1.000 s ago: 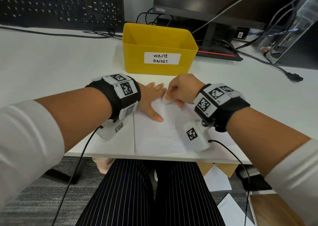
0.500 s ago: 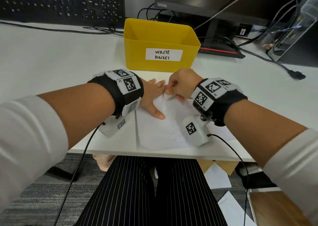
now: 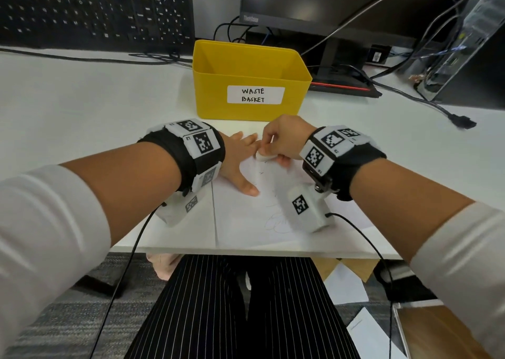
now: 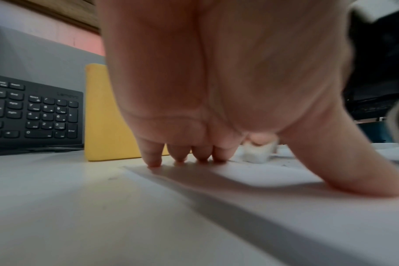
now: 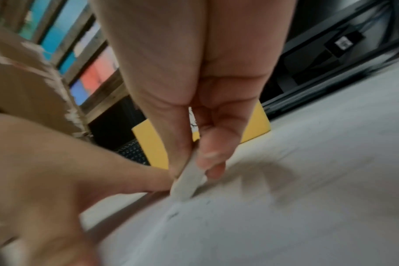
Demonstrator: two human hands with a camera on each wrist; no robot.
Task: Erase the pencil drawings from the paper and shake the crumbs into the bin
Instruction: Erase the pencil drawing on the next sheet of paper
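Observation:
A white sheet of paper (image 3: 246, 222) with faint pencil scribbles lies at the desk's near edge. My left hand (image 3: 237, 161) lies flat on its upper left part, fingers straight and spread; in the left wrist view the fingertips (image 4: 153, 160) press the paper (image 4: 273, 181). My right hand (image 3: 281, 140) pinches a white eraser (image 3: 263, 156) against the paper's top, just beside the left fingers. The right wrist view shows the eraser (image 5: 187, 180) held between thumb and fingers, its tip on the paper (image 5: 285, 216). The yellow bin (image 3: 251, 82) labelled WASTE BASKET stands right behind the hands.
A black keyboard (image 3: 93, 11) stands propped at the back left. A monitor (image 3: 341, 0) with its stand and several cables are at the back right, beside a computer case (image 3: 470, 38). Loose papers lie on the floor under the desk's right side.
The right hand with the eraser has shifted slightly over the paper's top in small rubbing strokes. The left hand stays flat on the paper.

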